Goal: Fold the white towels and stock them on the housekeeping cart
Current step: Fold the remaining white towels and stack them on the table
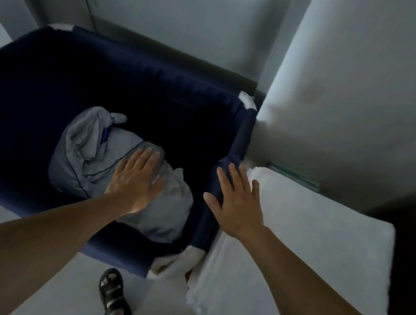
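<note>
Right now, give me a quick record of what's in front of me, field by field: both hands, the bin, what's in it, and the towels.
left hand: open, fingers straight, over the bundle; contact unclear
right hand: open, fingers spread, over the bin's right rim and the towel's edge
container: navy fabric bin, open top
contents: crumpled pale grey linen bundle, unfolded
towel: flat white terry towel, lying right of the bin
floor: black sandal on a foot, below the bin
</note>
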The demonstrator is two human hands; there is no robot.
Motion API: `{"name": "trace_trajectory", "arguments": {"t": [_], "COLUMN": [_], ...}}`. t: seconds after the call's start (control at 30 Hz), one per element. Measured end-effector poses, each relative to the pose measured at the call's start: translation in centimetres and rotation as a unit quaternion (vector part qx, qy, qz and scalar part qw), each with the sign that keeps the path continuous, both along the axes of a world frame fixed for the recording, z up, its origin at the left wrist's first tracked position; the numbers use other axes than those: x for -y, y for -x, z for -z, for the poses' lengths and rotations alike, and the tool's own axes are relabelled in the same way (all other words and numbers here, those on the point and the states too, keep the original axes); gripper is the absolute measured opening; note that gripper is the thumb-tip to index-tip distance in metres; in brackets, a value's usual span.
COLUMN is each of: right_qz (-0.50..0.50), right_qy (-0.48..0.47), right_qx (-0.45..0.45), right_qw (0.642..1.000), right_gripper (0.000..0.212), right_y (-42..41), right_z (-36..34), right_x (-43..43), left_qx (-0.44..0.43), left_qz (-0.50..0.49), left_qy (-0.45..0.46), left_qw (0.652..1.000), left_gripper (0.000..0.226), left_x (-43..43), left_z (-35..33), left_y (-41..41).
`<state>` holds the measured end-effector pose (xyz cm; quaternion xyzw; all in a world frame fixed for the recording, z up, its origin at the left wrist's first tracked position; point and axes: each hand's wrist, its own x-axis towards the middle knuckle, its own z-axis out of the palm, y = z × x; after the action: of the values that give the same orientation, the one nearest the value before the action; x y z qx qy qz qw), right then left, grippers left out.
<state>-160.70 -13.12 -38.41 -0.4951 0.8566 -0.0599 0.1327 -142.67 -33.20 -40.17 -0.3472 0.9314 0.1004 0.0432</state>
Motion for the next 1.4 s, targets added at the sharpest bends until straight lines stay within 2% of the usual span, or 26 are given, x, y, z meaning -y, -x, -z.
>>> {"name": "trace_trajectory", "arguments": {"t": [0.2,0.37,0.43,0.57,0.7,0.83,0.97,1.03,1.1,1.13,1.23,1.27,1.4], "right_qz": [-0.008,0.068,0.102,0.149,0.206,0.224,0.231,0.248,0.282,0.292,0.301,0.291,0.258], "right_qy": [-0.038,-0.122,-0.152,-0.213,-0.241,-0.268,-0.308,-0.301,-0.275,-0.266,-0.255,-0.26,-0.22], "right_qx": [0.035,0.117,0.161,0.229,0.287,0.292,0.272,0.264,0.27,0.268,0.248,0.248,0.233], "right_qw": [0.999,0.983,0.97,0.938,0.904,0.89,0.882,0.882,0.879,0.879,0.884,0.887,0.911], "right_gripper": [0.08,0.079,0.081,0.084,0.086,0.093,0.113,0.129,0.133,0.126,0.079,0.07,0.056], "right_y": [-2.2,-2.7,-2.7,-1.7,-0.4,0.1,-0.4,-1.3,-2.4,-3.1,-3.9,-4.1,-3.8], "right_z": [3.6,11.6,15.8,25.9,36.8,46.4,52.5,54.4,55.7,56.1,55.9,55.1,49.6], "right_x": [12.5,20.6,22.3,24.3,25.8,26.0,25.2,24.9,24.7,24.7,25.3,25.5,26.4], "left_qx": [0.006,0.029,0.049,0.052,0.057,0.083,0.091,0.077,0.07,0.069,0.067,0.07,0.1], "left_qz": [-0.002,0.03,0.053,0.077,0.079,0.083,0.091,0.09,0.092,0.093,0.102,0.105,0.113], "left_qy": [-0.028,-0.063,-0.082,-0.137,-0.18,-0.199,-0.213,-0.226,-0.233,-0.233,-0.23,-0.234,-0.263], "left_qw": [1.0,0.997,0.994,0.986,0.979,0.973,0.969,0.967,0.966,0.966,0.965,0.964,0.953], "left_gripper": [0.074,0.075,0.085,0.1,0.1,0.099,0.097,0.096,0.095,0.095,0.095,0.096,0.109], "left_x": [12.0,19.8,21.5,23.1,23.5,23.3,22.7,22.4,22.5,22.6,23.1,23.2,24.2], "left_z": [2.9,9.2,12.7,21.6,31.8,39.8,44.3,45.4,46.0,46.2,46.0,45.6,41.8], "left_y": [-1.8,-0.9,-0.3,1.6,3.5,4.1,4.1,4.2,4.2,4.3,4.4,4.3,4.2]}}
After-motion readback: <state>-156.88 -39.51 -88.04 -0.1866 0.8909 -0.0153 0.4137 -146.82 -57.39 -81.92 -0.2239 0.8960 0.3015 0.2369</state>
